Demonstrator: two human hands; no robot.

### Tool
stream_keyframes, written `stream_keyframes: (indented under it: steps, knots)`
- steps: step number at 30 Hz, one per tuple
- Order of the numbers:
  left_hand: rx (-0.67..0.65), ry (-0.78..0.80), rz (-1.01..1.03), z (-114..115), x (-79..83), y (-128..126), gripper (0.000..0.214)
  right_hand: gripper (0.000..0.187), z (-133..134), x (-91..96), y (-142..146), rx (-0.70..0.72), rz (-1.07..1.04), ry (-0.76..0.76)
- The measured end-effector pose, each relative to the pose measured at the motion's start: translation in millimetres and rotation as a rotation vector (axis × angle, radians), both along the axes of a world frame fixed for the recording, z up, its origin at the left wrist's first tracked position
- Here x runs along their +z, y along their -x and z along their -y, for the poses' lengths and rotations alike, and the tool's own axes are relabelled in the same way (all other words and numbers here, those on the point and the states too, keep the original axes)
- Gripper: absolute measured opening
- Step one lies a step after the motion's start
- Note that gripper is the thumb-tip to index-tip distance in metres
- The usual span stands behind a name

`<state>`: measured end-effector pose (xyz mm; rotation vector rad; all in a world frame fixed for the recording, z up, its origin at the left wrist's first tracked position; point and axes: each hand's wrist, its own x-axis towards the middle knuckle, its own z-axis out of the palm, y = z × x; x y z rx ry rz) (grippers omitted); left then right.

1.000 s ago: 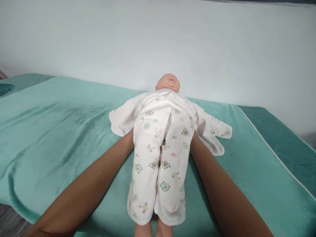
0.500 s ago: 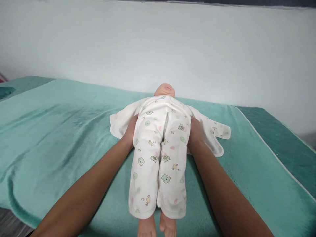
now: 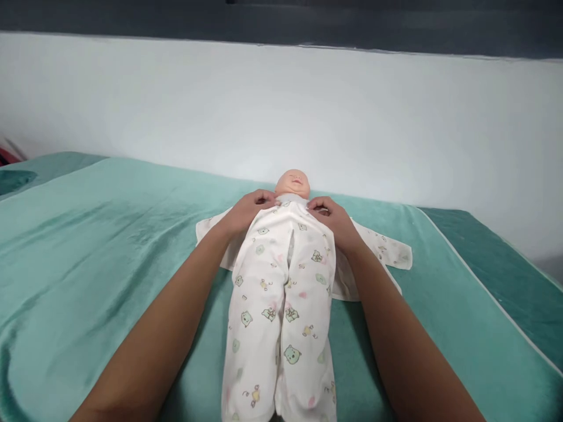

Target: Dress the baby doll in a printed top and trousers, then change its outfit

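Observation:
A baby doll (image 3: 293, 183) lies on its back on a teal blanket (image 3: 101, 234), its head toward the wall. It wears white printed trousers (image 3: 281, 293) and an open white printed top (image 3: 387, 252) spread out beneath it. My left hand (image 3: 246, 212) rests on the doll's left shoulder area, fingers curled on the trouser waistband. My right hand (image 3: 335, 221) does the same on the other side, fingertips pinching the waistband at the chest. Both forearms run along the doll's sides.
A white wall (image 3: 281, 111) with a dark band on top stands right behind the bed. A darker teal strip (image 3: 497, 252) with a white seam runs along the right edge. Something red (image 3: 7, 153) shows at the far left.
My hands came out from under the doll's hips and moved up to its chest, onto the waistband. The doll has settled flat on the blanket, and the trousers now reach higher up its body.

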<state>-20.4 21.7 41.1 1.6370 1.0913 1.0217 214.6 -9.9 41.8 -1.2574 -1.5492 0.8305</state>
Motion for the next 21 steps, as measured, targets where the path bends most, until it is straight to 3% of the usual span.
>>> stream_keyframes:
  steps: [3, 6, 14, 18, 21]
  knots:
    - [-0.113, -0.014, -0.094, 4, 6.0, 9, 0.027, 0.027, 1, 1.9, -4, 0.095, 0.065, -0.016]
    - [-0.132, -0.051, -0.068, 5, 4.6, 9, 0.026, 0.028, -1, 0.5, -2, 0.107, 0.093, -0.027]
    - [0.257, -0.157, -0.109, -22, -15.3, -15, 0.023, 0.027, -31, -8.7, 5, -0.186, 0.176, 0.039]
    - [0.156, -0.199, -0.014, -22, -20.2, -13, 0.008, 0.022, -27, -13.8, 4, -0.173, 0.060, 0.008]
    - [0.092, -0.273, -0.052, -6, -24.1, -5, 0.026, 0.026, -11, -16.7, 4, -0.026, -0.078, -0.074]
